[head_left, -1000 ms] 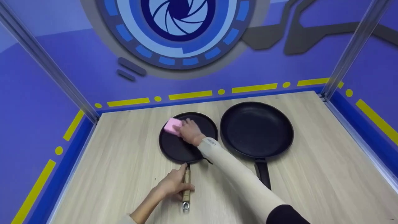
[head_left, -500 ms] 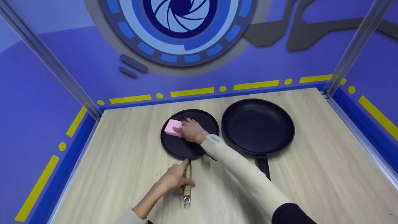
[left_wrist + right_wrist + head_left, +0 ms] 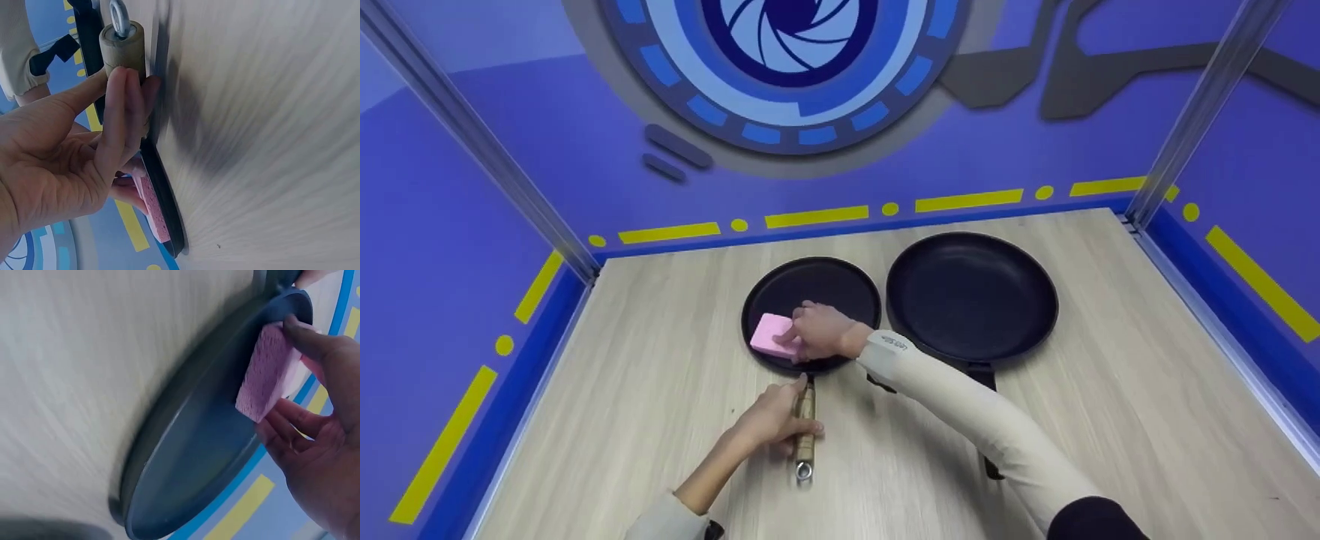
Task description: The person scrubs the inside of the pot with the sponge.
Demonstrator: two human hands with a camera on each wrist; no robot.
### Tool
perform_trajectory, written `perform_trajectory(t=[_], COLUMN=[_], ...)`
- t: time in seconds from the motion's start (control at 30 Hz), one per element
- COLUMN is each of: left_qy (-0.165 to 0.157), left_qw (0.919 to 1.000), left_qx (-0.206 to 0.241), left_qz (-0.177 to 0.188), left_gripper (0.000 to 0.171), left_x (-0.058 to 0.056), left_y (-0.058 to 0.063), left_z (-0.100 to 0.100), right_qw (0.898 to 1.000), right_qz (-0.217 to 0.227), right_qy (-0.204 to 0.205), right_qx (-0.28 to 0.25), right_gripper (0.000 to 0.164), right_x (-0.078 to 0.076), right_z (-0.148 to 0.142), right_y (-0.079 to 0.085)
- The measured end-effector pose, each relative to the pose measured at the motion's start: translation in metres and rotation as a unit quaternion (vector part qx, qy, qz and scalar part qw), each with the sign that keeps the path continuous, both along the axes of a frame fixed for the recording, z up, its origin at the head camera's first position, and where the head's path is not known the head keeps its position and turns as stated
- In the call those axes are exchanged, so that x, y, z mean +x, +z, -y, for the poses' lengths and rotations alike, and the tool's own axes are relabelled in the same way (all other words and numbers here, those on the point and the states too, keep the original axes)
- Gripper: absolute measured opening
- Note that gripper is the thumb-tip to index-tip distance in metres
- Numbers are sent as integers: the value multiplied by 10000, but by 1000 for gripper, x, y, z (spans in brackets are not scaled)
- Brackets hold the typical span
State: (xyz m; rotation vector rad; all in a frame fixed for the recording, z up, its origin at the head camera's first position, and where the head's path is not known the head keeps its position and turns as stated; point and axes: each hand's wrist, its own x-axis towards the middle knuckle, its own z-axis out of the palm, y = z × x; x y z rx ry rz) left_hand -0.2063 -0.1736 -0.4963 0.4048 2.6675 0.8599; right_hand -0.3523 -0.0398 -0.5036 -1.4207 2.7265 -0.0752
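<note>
A shallow black flat pan (image 3: 817, 281) with a wooden handle (image 3: 805, 427) lies on the wood-grain table. My left hand (image 3: 769, 416) grips that handle, thumb and fingers to either side of it; the metal hanging ring (image 3: 119, 19) sticks out past them in the left wrist view. Over the near left part of the pan, my right hand (image 3: 825, 332) pinches a pink sponge (image 3: 771, 335). In the right wrist view the sponge (image 3: 270, 371) sits between thumb and fingers, low against the pan's inner surface (image 3: 208, 433).
A larger, deeper black frying pan (image 3: 971, 300) stands close to the right of the flat pan. Its black handle (image 3: 990, 465) points toward me, partly covered by my right sleeve (image 3: 960, 412). Blue printed panels (image 3: 810, 180) enclose the table (image 3: 660, 337) at the back and sides.
My right hand has moved the sponge from the upper left of the flat pan down toward its near edge. The left hand keeps its hold on the handle.
</note>
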Motion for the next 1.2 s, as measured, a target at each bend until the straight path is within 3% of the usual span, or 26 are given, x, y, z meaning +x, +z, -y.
perform_trajectory(t=[0.13,0.27,0.4,0.53,0.63,0.77,0.9,1.03,1.2], left_qy=[53,44,-36,-91,-127,-215,-75,82,94], left_qw=[9995,9988,9988,9988,9994,9996,9998,9993,9996], left_qx=[251,398,451,439,313,116,145,52,69], left_qz=[175,278,169,192,106,-163,75,348,272], left_gripper=[93,93,94,95,94,94,94,94,94], left_x=[-1,1,3,3,-1,-5,-8,-8,-7], left_y=[-3,-6,-8,-9,-8,-8,-7,-5,-1], left_z=[3,6,7,7,8,10,10,7,7], right_qw=[9995,9996,9958,9776,9679,9721,9847,9920,9958], right_qz=[283,255,-91,-208,-111,-245,-103,253,590], right_qy=[56,-19,-907,-2060,-2439,-2299,-1677,-990,-245], right_qx=[-110,-102,-75,-375,-600,-386,-467,-735,-652], right_gripper=[53,56,50,38,38,36,36,45,50], right_x=[-7,-20,-40,-57,-64,-64,-58,-43,-16], right_z=[-2,0,2,3,3,1,-7,-18,-25], right_y=[0,-2,-8,-18,-22,-21,-15,-13,-5])
